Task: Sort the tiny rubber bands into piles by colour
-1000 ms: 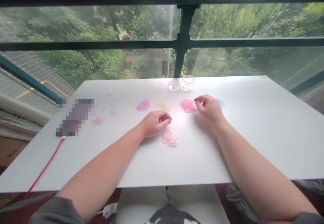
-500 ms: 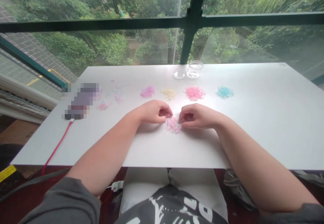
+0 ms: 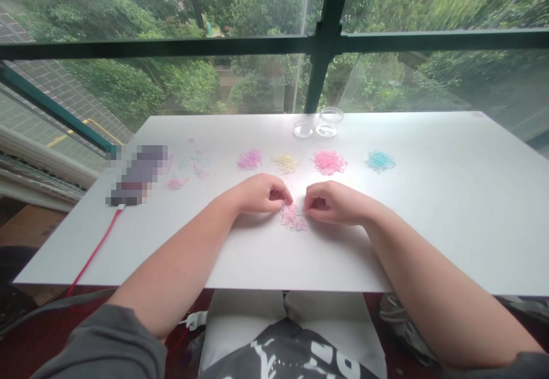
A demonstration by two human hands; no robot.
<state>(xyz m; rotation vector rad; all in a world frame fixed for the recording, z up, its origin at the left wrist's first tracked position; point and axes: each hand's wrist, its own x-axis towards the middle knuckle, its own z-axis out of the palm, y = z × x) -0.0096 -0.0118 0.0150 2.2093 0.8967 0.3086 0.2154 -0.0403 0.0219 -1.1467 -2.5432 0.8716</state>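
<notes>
A small loose pile of mixed pink and pale rubber bands lies on the white table between my hands. At the pile's upper left edge, my left hand has its thumb and fingertips pinched together, touching the bands. My right hand is just right of the pile, thumb and forefinger pressed together. Whatever either pinch holds is too small to make out. Beyond my hands lie sorted heaps of bands: purple, yellow, pink and turquoise.
Scattered mixed bands lie at the left, beside a pixelated dark object with a red cable. A clear round container and a clear lid stand at the back edge, by the window.
The right hand's thumb and forefinger have come together, slightly away from the pile. My left fingertips remain at the pile's edge. The whole view has shifted slightly.
</notes>
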